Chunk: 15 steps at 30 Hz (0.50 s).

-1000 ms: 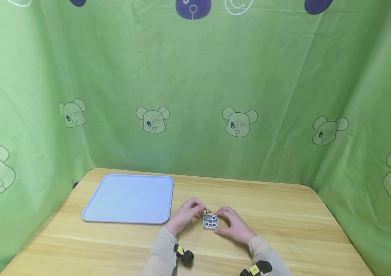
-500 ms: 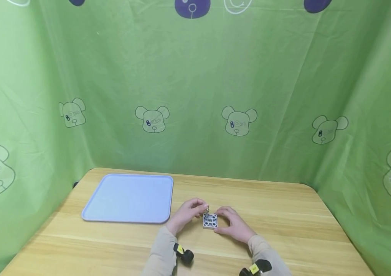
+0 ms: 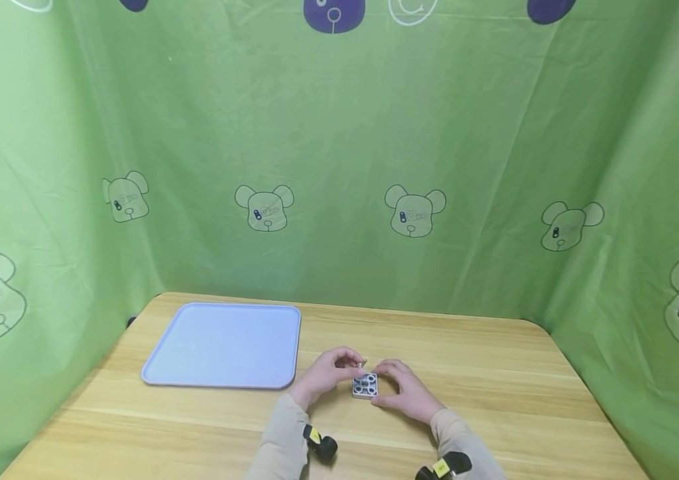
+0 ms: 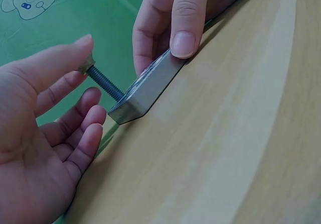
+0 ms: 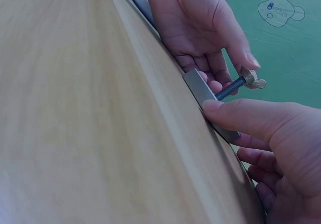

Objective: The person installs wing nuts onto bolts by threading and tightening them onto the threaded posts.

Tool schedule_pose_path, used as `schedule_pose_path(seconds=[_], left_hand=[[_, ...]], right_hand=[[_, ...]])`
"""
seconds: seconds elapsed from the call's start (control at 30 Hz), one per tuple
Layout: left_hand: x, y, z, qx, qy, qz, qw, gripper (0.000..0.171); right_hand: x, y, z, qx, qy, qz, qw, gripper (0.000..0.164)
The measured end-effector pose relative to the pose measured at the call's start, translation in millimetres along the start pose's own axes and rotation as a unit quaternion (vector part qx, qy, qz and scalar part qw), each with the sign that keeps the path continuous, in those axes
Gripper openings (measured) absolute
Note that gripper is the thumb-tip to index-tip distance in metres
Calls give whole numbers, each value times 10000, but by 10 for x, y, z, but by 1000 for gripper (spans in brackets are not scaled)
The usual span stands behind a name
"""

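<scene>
A small square metal block (image 3: 365, 388) with round holes in its top face lies on the wooden table. My right hand (image 3: 406, 393) grips the block from the right, its thumb on the near side (image 4: 150, 86). From a far-left corner of the block rises a threaded bolt (image 4: 105, 82), topped by a brass-toned wing nut (image 5: 257, 83). My left hand (image 3: 324, 375) pinches the wing nut between thumb and index finger, while its other fingers curl loosely beside the bolt. In the head view, the left thumb hides most of the bolt.
A pale blue tray (image 3: 225, 345) lies on the table's left half. The wooden tabletop (image 3: 465, 347) stretches around the hands. Behind it and along both sides hangs a green curtain (image 3: 339, 120) with printed bear heads.
My left thumb and fingers have shifted slightly right, over the bolt's top, and the wing nut has turned. The right hand and the block have stayed in place.
</scene>
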<state>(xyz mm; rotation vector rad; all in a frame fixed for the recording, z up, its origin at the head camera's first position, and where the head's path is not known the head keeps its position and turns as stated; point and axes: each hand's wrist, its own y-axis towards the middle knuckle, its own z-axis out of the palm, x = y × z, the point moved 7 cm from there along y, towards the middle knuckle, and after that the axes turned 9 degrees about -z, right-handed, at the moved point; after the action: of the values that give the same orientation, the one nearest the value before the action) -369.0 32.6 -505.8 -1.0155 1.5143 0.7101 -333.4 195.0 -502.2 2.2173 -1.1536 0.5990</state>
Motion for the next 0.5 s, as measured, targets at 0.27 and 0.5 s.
schedule_pose_path(seconds=[0.27, 0.5], left_hand=[[8, 0, 1, -153, 75, -91, 9998, 23], [-8, -21, -3, -94, 84, -85, 9999, 21]], right_hand=[[11, -6, -6, 22, 25, 67, 10000, 60], [32, -5, -11, 8, 58, 64, 10000, 59]])
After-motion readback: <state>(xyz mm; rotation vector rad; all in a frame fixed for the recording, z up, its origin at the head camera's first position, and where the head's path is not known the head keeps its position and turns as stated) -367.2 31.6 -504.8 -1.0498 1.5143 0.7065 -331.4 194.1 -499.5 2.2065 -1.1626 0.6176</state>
